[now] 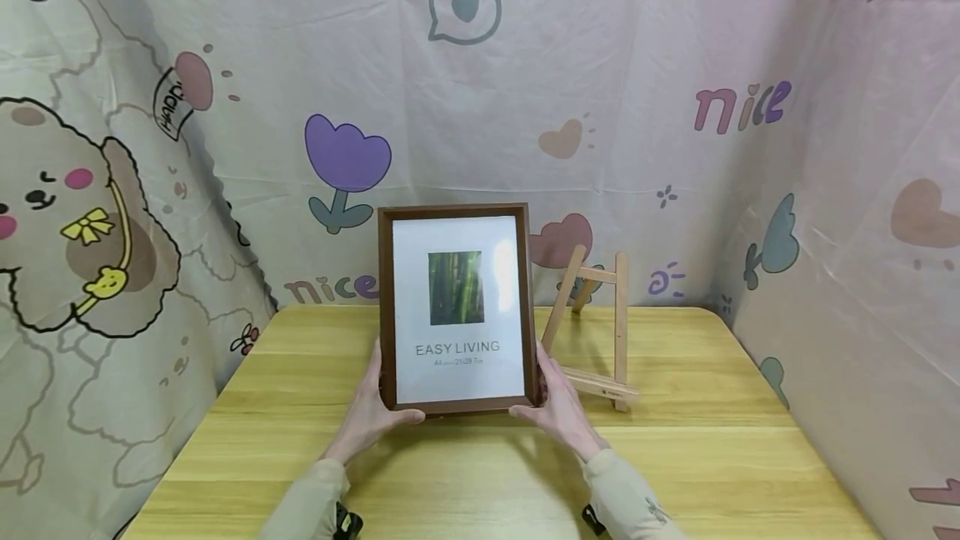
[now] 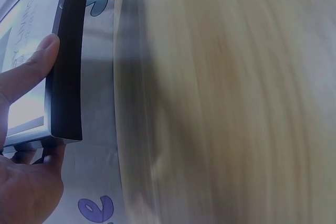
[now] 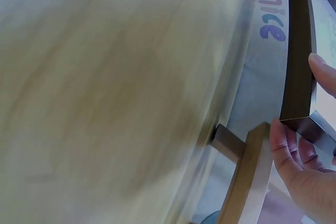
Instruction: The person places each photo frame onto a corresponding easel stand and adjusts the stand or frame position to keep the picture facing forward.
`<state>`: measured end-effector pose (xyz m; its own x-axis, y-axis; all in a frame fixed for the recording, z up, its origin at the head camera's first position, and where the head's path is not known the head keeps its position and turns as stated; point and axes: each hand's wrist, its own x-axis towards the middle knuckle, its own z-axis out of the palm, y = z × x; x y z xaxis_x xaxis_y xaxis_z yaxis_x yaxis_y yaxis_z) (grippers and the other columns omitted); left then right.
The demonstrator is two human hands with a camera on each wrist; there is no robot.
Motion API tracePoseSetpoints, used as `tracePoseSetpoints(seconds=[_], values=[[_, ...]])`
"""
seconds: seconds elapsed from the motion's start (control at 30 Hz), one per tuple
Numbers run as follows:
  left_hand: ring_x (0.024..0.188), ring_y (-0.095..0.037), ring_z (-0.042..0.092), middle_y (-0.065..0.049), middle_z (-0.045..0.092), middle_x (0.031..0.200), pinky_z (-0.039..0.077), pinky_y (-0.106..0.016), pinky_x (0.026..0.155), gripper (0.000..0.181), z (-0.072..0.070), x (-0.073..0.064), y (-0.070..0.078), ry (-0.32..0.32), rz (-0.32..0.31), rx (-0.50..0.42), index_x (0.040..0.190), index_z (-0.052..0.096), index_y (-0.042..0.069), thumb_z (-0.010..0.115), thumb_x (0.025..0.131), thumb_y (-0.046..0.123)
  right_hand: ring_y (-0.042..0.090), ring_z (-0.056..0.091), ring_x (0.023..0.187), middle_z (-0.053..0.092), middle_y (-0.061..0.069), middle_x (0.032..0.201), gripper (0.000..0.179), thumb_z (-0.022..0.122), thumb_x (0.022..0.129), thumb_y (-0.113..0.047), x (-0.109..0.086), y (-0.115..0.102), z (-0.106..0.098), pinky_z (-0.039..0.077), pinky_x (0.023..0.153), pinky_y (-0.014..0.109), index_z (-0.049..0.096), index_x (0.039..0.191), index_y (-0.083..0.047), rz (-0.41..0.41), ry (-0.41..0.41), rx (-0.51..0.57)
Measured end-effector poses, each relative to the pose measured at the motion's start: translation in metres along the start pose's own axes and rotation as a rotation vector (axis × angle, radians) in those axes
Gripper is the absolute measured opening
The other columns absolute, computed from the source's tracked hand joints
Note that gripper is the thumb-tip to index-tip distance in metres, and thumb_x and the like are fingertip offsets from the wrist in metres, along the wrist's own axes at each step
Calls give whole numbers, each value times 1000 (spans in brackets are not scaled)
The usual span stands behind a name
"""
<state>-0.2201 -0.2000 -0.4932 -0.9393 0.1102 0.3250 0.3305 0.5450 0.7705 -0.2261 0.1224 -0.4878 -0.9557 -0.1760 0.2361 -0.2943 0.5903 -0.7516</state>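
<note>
A brown picture frame stands upright between both hands, its white insert showing a green bamboo photo and the words EASY LIVING. My left hand grips its lower left corner, thumb over the front edge and fingers around the side and back. At the lower right corner my right hand holds it the same way. In the left wrist view the left thumb lies on the frame's front, and the frame's bottom edge is off the table. Just right of the frame stands a small wooden easel, apart from it.
The light wooden table reaches back to a printed cloth hung behind it and at both sides. The easel's front ledge lies close by the right hand in the right wrist view.
</note>
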Motion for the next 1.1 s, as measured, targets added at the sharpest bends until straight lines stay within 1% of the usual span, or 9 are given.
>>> tracePoseSetpoints(seconds=[0.07,0.2,0.33,0.6,0.73,0.83,0.93,1.03,1.1], values=[[153,-49,15,-23,2,169,20,-67,121,147,2,2,1,1,11,-1,162,-10,13,97,63,29,56,24,148,27,24,163,120,91,70,-19,-1,1,-2,26,112,75,14,163,-15,9,4,-4],[154,-48,13,-22,-1,170,19,-66,122,146,7,6,2,-9,13,-10,162,-10,11,97,63,29,54,22,149,25,22,165,121,90,71,-17,-3,3,-7,26,112,75,12,163,-19,31,12,9],[154,-48,12,-21,-3,170,18,-65,123,146,11,10,4,-19,20,-13,162,-10,9,96,63,29,53,22,149,22,20,166,122,90,71,-18,-5,5,-12,25,111,76,10,164,-21,24,21,9],[155,-47,12,-19,-2,170,16,-66,122,145,21,18,9,-31,57,-49,162,-10,15,96,64,26,53,25,148,27,22,164,120,90,72,-22,-9,13,-19,27,112,75,13,163,-15,20,55,-34],[155,-45,13,-17,0,171,17,-67,122,145,26,22,11,-34,85,-63,163,-8,16,96,64,28,52,40,140,36,27,158,119,90,72,-21,-10,16,-23,37,110,71,14,163,-13,17,72,-53],[154,-45,15,-15,1,171,18,-68,121,145,30,26,12,-34,106,-68,163,-8,19,97,63,28,49,48,133,40,28,155,119,90,72,-21,-11,18,-27,44,105,68,13,163,-16,17,85,-64],[155,-45,16,-13,2,172,18,-67,121,145,33,29,13,-42,102,-70,163,-8,21,97,63,28,52,43,138,36,26,158,120,91,72,-21,-12,21,-30,39,108,71,13,164,-19,22,97,-59],[155,-44,15,-12,2,172,18,-67,122,145,36,32,16,-52,89,-70,163,-7,19,97,63,29,55,29,145,31,25,162,121,91,71,-21,-12,24,-33,31,110,75,13,163,-17,8,114,-60],[156,-42,14,-11,2,172,17,-66,122,144,38,34,18,-62,77,-70,163,-7,19,97,63,30,55,34,142,33,26,161,120,91,70,-20,-13,26,-35,33,110,73,15,163,-14,-4,131,-68]])
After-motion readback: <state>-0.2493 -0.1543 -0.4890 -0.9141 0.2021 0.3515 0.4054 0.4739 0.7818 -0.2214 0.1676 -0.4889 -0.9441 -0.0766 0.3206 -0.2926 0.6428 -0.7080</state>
